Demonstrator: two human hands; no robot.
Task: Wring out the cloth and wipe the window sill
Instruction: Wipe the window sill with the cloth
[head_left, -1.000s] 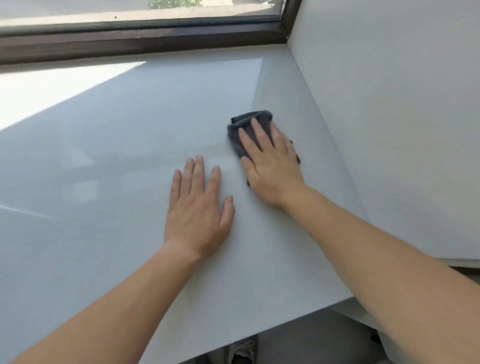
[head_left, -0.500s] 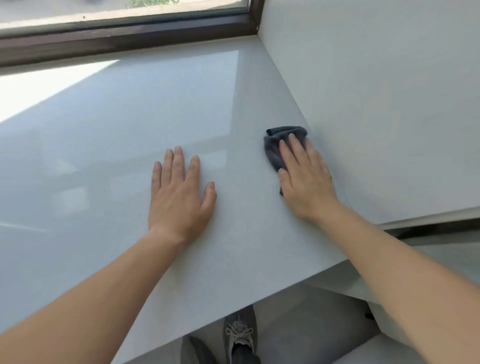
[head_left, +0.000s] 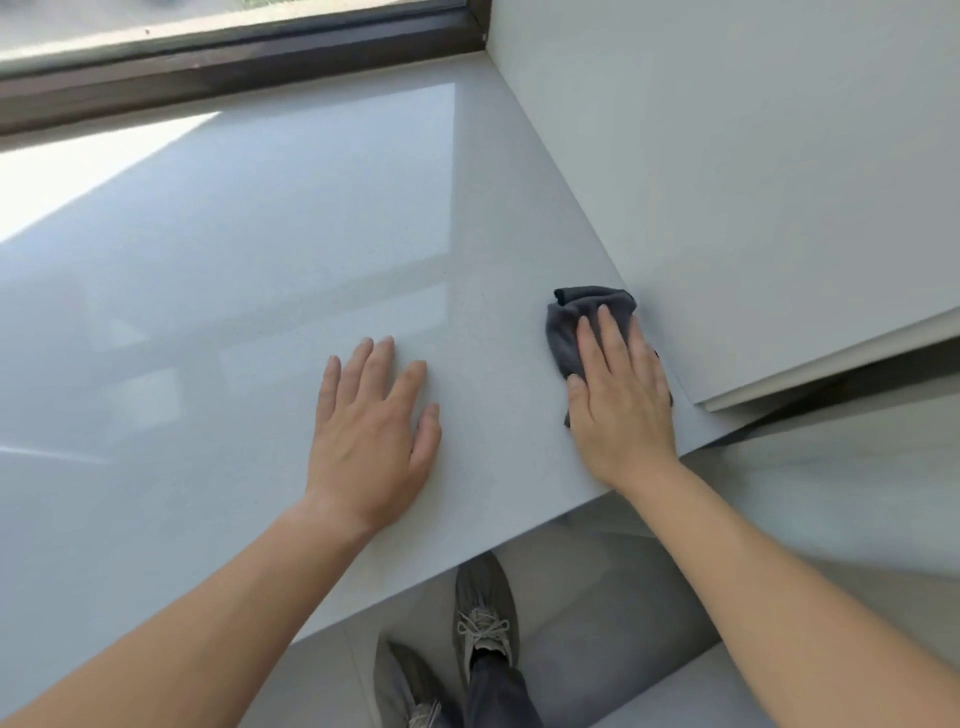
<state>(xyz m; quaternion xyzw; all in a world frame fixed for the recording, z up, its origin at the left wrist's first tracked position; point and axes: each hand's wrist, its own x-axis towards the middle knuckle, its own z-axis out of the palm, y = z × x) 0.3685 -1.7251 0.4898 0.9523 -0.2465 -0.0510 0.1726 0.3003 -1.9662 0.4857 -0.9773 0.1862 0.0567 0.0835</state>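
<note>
Wiping step: dark cloth (head_left: 563, 332) pressed under flat right hand (head_left: 621, 405) at near right corner of window sill (head_left: 260, 260), beside wall (head_left: 753, 182); left hand (head_left: 371, 436) spread flat, bracing; next, presumably a leftward sweep.

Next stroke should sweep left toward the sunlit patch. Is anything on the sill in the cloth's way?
Only the left hand, flat on the window sill just left of the cloth that the right hand presses. Beyond it nothing visible lies there.

The cloth (head_left: 565, 330) lies mostly under the right hand (head_left: 621, 400) — nearer shoe (head_left: 410, 686) cut by bottom edge.
</note>
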